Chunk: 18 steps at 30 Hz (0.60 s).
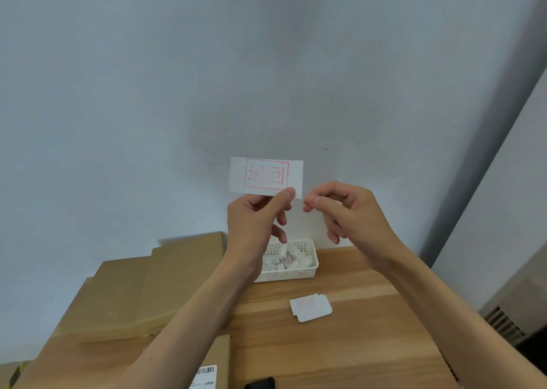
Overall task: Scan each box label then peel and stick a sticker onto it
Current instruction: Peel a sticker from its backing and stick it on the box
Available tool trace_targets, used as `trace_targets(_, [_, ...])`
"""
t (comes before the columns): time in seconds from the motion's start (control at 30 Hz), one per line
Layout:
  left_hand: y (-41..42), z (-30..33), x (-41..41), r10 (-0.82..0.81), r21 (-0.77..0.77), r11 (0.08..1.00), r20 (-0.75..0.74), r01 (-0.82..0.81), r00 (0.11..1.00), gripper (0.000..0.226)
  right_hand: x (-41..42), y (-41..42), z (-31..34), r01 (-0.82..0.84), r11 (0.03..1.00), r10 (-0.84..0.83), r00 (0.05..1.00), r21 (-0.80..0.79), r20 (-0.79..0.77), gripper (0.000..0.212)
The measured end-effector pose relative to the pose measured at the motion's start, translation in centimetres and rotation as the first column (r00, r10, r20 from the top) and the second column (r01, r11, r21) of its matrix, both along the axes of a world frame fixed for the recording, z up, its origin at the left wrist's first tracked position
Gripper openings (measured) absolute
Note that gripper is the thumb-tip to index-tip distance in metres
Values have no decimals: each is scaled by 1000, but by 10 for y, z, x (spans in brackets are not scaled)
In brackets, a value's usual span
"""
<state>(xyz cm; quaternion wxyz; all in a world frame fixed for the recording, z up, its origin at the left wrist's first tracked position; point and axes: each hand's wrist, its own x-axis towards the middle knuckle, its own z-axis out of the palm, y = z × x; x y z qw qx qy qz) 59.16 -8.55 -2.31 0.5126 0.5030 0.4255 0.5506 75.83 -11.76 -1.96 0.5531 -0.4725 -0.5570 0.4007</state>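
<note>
Presently the left hand (254, 214) pinches the lower edge of a white rectangular sticker (265, 176) stamped with a red boxed mark, held upright before the pale wall (266, 63). Right hand (343, 208) sits just beside the sticker's lower right corner, thumb and forefinger pressed together; whether they touch the paper cannot be told. Below, on the wooden table (355, 344): a white perforated plastic basket (299, 266) holding paper scraps, a small stack of white stickers (310, 307), flat brown cardboard boxes (142, 288), and a nearer box bearing a barcode label (205, 377).

Soft even daylight, faint shadows on the wall (266, 63), slight blur, wide-angle bending at edges
</note>
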Motion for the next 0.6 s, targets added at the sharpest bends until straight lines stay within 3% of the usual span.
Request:
trace_targets(0.33, [5, 4, 15, -24, 4, 1000, -41, 24, 999, 19, 10, 14, 5, -16, 999, 15, 1000, 46, 17, 10])
trace_targets(0.47, [7, 8, 10, -34, 2, 999, -55, 34, 998, 36, 16, 18, 5, 0, 999, 0, 1000, 47, 8, 10])
trace_targets(0.6, [18, 7, -4, 166, 134, 980, -147, -147, 975, 53, 26, 19, 5, 6, 999, -5, 1000, 36, -19, 11])
